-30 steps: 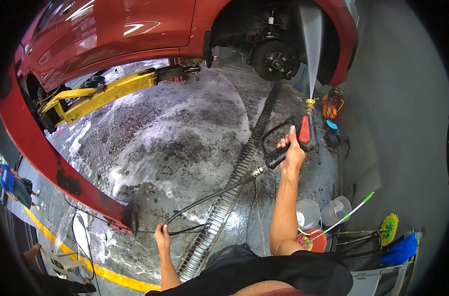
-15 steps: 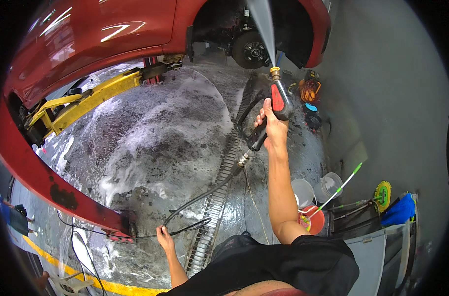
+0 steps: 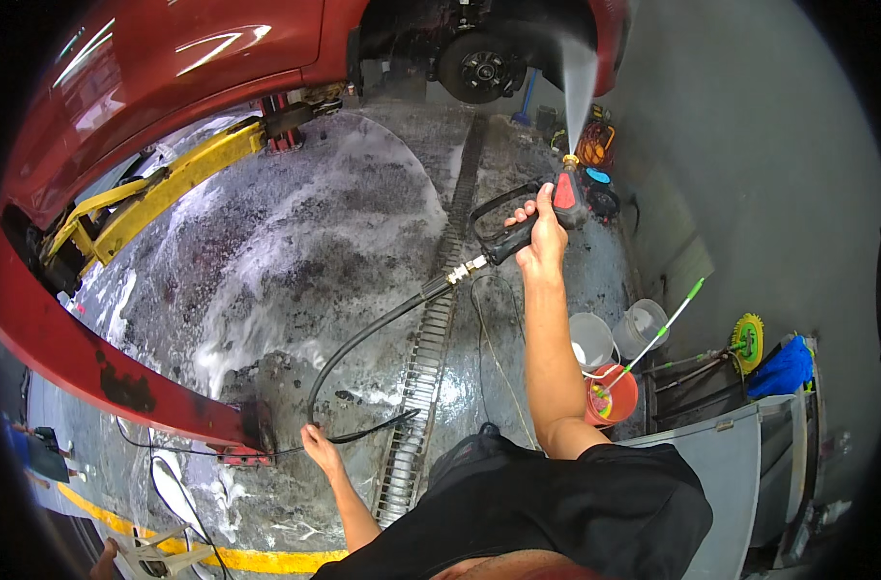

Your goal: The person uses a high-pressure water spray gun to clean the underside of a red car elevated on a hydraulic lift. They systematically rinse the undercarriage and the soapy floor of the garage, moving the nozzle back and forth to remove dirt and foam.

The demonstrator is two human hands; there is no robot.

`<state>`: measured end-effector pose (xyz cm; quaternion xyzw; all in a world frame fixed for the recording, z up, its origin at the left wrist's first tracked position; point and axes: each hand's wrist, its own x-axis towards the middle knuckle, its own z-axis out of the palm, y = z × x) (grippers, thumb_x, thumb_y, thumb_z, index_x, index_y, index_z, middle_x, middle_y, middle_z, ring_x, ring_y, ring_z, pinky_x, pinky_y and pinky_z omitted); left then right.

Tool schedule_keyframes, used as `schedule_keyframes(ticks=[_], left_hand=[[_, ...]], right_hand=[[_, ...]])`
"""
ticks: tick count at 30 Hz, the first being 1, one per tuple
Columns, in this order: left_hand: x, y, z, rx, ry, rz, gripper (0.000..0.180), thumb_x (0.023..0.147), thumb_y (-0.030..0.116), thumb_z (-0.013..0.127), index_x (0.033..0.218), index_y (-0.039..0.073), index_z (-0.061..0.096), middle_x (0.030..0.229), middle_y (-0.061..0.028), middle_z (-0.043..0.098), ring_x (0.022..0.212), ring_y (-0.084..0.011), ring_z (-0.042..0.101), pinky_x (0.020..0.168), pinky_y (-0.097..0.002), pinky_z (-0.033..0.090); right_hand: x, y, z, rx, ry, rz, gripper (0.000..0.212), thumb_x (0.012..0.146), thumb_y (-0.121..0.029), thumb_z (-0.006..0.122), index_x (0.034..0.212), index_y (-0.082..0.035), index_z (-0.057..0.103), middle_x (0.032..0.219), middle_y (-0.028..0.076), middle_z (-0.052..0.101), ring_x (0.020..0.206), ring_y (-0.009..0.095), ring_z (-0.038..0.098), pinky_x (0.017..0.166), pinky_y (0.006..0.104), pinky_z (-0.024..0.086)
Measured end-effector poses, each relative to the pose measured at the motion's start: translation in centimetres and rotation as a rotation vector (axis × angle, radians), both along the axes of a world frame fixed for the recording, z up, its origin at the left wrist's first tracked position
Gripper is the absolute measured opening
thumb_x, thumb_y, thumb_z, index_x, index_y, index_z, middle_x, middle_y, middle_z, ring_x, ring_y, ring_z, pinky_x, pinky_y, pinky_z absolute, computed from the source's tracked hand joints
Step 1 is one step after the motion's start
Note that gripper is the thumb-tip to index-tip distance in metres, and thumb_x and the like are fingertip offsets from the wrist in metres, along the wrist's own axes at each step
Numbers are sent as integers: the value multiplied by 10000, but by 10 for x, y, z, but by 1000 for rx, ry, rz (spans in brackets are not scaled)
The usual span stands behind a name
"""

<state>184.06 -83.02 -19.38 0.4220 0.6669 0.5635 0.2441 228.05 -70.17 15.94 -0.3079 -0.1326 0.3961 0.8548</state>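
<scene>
A wet, foam-streaked concrete floor spreads ahead of both hands, cut by a slotted drain grate running between them. The right arm reaches forward, its right hand wrapped around the grip of a pressure-washer gun, thumb laid along the body; a fan of water leaves the nozzle toward the red car beyond. Lower and closer in, the left hand grips the black hose. A grey wall bounds the right hand's side; a red lift post stands left of the left hand.
</scene>
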Motion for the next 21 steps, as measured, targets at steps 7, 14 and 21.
schedule_keyframes(ticks=[7,14,21], left_hand=[[-11,-13,-1,24,7,-68,332,1056,266,435,944,-24,553,832,-80,583,765,-176,515,732,-325,434],[22,-12,9,-7,-13,-116,220,1024,189,492,1043,-10,584,850,-35,577,797,-131,500,750,-290,438],[110,20,59,88,111,-417,162,894,119,642,988,-13,642,955,-149,652,935,-298,617,873,-371,470]], right_hand=[[21,-17,-18,-48,25,38,312,924,-380,685,815,-124,544,683,-11,471,621,126,486,566,331,456],[27,-61,36,-62,-354,-12,251,930,-260,705,888,-56,566,673,8,510,536,120,499,480,298,451],[65,-105,64,-226,-871,-42,234,896,-208,737,929,-19,602,639,7,526,508,103,500,466,273,437]])
